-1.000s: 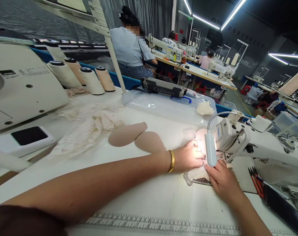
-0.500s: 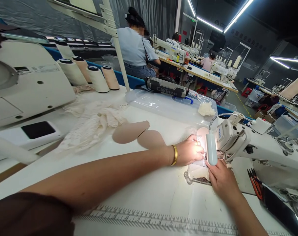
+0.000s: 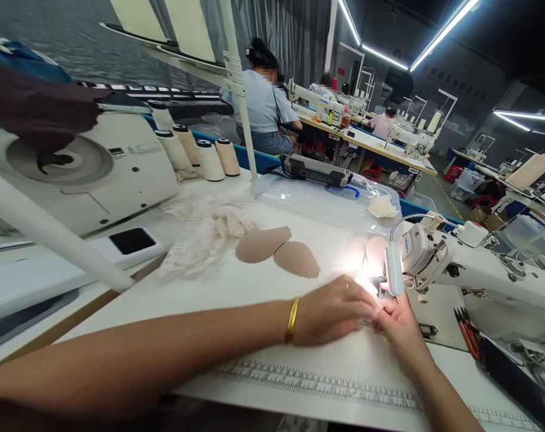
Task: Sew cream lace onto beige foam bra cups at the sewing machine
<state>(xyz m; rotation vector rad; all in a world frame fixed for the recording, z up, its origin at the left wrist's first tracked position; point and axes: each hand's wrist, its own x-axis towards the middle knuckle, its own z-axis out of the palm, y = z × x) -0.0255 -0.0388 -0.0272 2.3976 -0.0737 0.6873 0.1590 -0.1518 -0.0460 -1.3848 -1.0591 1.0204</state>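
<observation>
My left hand [image 3: 338, 309], with a gold bangle at its wrist, reaches in front of the white sewing machine [image 3: 457, 258]. Its fingertips meet those of my right hand [image 3: 401, 327] just left of the needle area, under the bright clip lamp [image 3: 394, 270]. Both hands look closed in a pinch; whatever lies between them is hidden by fingers, blur and glare. Behind them a pale pink cup-shaped piece [image 3: 377, 251] rests beside the machine head. Two beige moulded cups [image 3: 297, 259] lie overlapping to the left.
Cream lace fabric [image 3: 204, 231] is heaped at left, near thread cones [image 3: 209, 161] and another machine [image 3: 132, 174]. A clear plastic box lid [image 3: 290, 198] lies behind. Red-handled snips [image 3: 467, 336] and a black phone [image 3: 515, 378] are at right. A printed ruler [image 3: 317, 381] runs along the front edge.
Both hands have drawn back toward me from the needle area and come together. The pale fabric under them no longer shows clearly. The view has shifted left.
</observation>
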